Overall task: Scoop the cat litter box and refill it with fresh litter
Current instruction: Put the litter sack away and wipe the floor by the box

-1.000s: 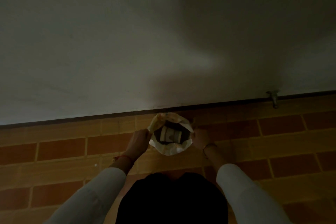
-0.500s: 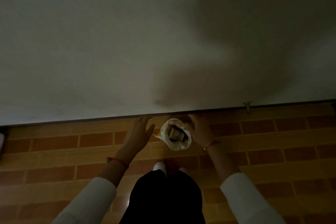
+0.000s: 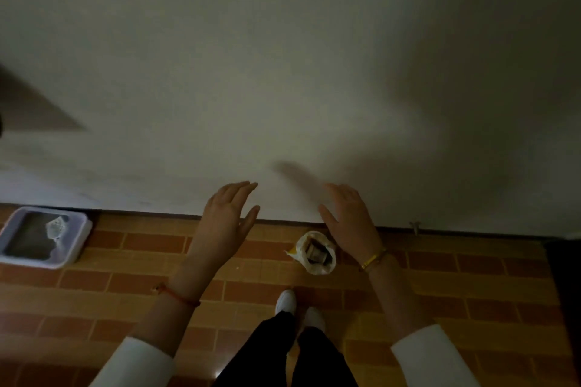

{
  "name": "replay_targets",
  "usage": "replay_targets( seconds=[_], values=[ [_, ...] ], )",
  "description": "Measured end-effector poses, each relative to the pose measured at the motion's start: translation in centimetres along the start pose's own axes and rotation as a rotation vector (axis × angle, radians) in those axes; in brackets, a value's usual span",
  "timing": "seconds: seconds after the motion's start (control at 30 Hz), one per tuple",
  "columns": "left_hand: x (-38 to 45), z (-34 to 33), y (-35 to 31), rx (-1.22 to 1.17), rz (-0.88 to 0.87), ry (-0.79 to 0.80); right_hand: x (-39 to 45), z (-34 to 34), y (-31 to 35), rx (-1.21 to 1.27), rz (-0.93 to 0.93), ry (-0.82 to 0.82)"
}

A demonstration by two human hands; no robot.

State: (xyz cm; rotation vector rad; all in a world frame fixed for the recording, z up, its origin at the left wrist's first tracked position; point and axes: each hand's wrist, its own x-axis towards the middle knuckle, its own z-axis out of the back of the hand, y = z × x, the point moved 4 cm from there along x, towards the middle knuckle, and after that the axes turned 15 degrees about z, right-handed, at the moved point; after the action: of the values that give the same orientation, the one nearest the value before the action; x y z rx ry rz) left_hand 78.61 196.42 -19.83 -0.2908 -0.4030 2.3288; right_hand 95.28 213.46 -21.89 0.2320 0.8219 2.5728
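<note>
Brick-patterned tile floor point(image 3: 456, 286), orange and red-brown, ran up to a pale wall point(image 3: 283, 72); light was dim. Left hand point(image 3: 224, 223) was raised with fingers spread, palm down, holding nothing. Right hand point(image 3: 349, 220) was likewise spread and empty, held above and just beside the litter bag point(image 3: 316, 253). Bag stood upright on the floor close to the wall's base, mouth open, white with a yellow edge; dark contents showed inside. Any print on the bag was too small and dim to read. Litter box point(image 3: 44, 237), a pale rectangular tray, sat at the floor's far left edge against the wall, well apart from the bag, with dark litter and a light crumpled piece inside. Red cord point(image 3: 179, 298) circled the left wrist, a gold bracelet point(image 3: 372, 258) the right. White shoes point(image 3: 286, 302) pointed toward the bag.
</note>
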Motion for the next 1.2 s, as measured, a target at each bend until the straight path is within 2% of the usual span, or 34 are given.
replay_targets(
  seconds=[0.23, 0.6, 0.93, 1.2],
  values=[
    [-6.2, 5.2, 1.2, 0.052, 0.155, -0.151, 0.2, 2.7, 6.0, -0.040, 0.203, 0.038],
    [-20.5, 8.5, 5.9, 0.034, 0.624, -0.360, 0.7, -0.7, 16.5, -0.005, 0.622, 0.274],
    [-31.3, 11.3, 15.3, 0.019, 1.042, -0.524, 2.6, -10.7, 30.3, 0.049, 0.930, 0.472],
    [-37.2, 15.6, 29.2, -0.008, 1.218, -0.578, 4.9, -22.7, 45.4, 0.086, 1.037, 0.588]
  ],
)
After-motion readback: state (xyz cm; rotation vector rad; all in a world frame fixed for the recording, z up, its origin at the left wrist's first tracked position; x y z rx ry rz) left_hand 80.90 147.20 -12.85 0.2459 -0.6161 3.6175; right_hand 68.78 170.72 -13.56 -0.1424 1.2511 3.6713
